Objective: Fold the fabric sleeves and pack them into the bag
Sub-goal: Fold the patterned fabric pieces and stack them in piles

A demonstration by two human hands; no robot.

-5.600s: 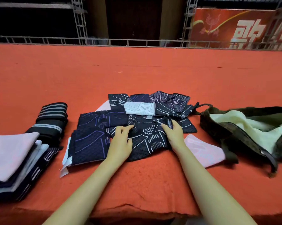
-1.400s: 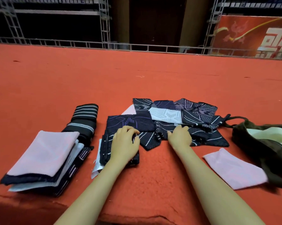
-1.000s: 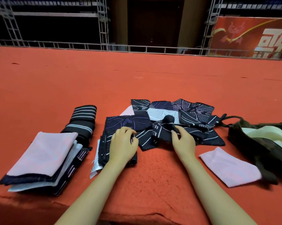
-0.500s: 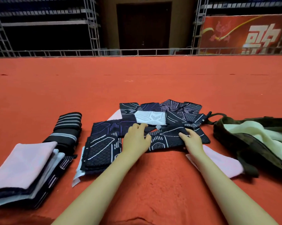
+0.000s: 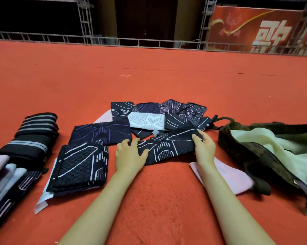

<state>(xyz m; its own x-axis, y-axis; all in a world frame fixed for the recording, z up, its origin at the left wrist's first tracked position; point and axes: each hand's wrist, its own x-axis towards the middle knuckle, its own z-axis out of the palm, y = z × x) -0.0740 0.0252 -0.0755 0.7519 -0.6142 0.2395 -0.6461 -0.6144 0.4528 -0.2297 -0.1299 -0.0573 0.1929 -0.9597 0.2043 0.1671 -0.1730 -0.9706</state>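
A dark sleeve with white line patterns (image 5: 168, 147) lies stretched across the red carpet in front of me. My left hand (image 5: 129, 156) holds its left end, thumb over the cloth. Its right end is pinched by my right hand (image 5: 204, 147). Behind it sits a loose heap of dark patterned sleeves (image 5: 159, 115). A folded dark sleeve (image 5: 80, 165) rests to the left. The open olive bag (image 5: 255, 156) with a pale lining lies at the right.
A pile of folded pink, white and dark cloths (image 5: 7, 175) and a striped black roll (image 5: 34, 131) lie at the far left. A pink folded cloth (image 5: 232, 177) lies beside the bag. Metal railing (image 5: 113, 40) bounds the carpet's far edge.
The sleeve in front of me now lies pulled out straight between my hands. My right hand has shifted further right along it; the view came closer.
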